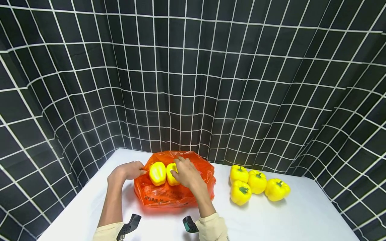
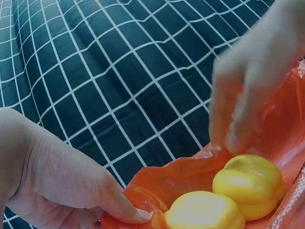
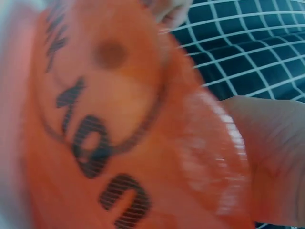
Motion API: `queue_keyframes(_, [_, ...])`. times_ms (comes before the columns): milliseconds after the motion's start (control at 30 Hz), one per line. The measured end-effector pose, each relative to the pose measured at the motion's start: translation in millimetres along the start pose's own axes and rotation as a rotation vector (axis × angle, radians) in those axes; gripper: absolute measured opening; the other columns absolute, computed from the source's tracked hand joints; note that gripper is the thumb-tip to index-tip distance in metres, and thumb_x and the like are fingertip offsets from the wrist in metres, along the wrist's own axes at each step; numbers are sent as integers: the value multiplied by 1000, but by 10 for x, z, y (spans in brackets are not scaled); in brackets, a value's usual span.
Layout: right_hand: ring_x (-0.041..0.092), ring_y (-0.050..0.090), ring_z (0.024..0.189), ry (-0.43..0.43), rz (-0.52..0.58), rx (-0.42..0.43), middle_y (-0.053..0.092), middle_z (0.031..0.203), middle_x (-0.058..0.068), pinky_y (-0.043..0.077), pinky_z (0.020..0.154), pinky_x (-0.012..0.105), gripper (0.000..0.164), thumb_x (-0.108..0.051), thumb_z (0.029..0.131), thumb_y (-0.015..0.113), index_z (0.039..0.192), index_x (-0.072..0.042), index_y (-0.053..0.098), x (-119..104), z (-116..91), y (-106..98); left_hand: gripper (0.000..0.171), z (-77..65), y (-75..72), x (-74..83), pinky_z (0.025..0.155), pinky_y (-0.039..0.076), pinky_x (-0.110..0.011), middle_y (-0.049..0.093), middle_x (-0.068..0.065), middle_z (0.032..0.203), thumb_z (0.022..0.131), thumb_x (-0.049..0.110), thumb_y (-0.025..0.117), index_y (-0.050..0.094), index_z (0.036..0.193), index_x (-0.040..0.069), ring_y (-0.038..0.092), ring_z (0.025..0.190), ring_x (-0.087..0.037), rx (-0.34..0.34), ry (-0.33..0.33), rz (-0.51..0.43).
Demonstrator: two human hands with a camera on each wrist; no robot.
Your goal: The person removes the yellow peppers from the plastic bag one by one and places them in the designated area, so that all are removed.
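Observation:
An orange-red plastic bag (image 1: 156, 197) with dark printing lies spread with its mouth facing up. Two yellow bell peppers, a left one (image 1: 157, 173) and a right one (image 1: 171, 179), sit side by side inside it. My left hand (image 1: 128, 171) pinches the bag's left rim between thumb and fingers, as the left wrist view also shows. Over the bag's mouth, my right hand (image 1: 188, 174) has its fingers loosely extended downward beside the right pepper (image 2: 248, 186). In the right wrist view the printed bag (image 3: 119, 143) covers part of the right hand (image 3: 276, 152).
On the white table (image 1: 301, 221), right of the bag, several more yellow bell peppers (image 1: 257, 181) stand in a close group. A dark curtain with a white grid (image 1: 193, 83) encloses the table's back and sides.

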State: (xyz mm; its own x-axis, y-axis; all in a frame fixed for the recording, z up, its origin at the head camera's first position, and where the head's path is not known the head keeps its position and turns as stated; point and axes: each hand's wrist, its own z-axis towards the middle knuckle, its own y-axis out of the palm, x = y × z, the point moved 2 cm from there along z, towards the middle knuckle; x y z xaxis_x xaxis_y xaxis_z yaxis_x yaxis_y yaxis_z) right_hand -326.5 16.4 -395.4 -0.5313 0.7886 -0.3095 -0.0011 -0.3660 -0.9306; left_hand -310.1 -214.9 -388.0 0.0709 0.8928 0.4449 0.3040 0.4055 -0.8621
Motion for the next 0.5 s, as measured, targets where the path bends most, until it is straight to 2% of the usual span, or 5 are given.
queue_keyframes(133, [46,48,144,40,-21,-102,52,156,16,40,119,61,60,-27,98,73,150,-6,53,18,1,102,19,10,12,0,78,48,-36,54,-2,73,102,14,61,76,105,3,54,74,-17,-2,7,5])
queue_keyframes(300, [51,41,148,93,33,-135,46,160,18,39,115,70,65,-28,94,79,150,-8,54,41,-14,92,18,31,15,-3,77,46,-35,51,-1,72,102,13,61,76,103,3,53,73,-16,-4,20,6])
queue_keyframes(367, [50,48,142,112,44,-151,52,152,20,46,107,70,60,-29,90,83,141,-6,63,42,-25,85,18,31,16,-3,77,46,-35,49,0,71,102,13,61,76,103,3,53,72,-16,-3,18,8])
queue_keyframes(500, [46,54,127,139,36,-168,58,129,19,52,97,67,58,-36,81,90,127,-6,69,34,-50,75,18,23,14,-3,76,47,-35,50,0,71,102,13,61,76,103,3,53,72,-16,-3,12,10])
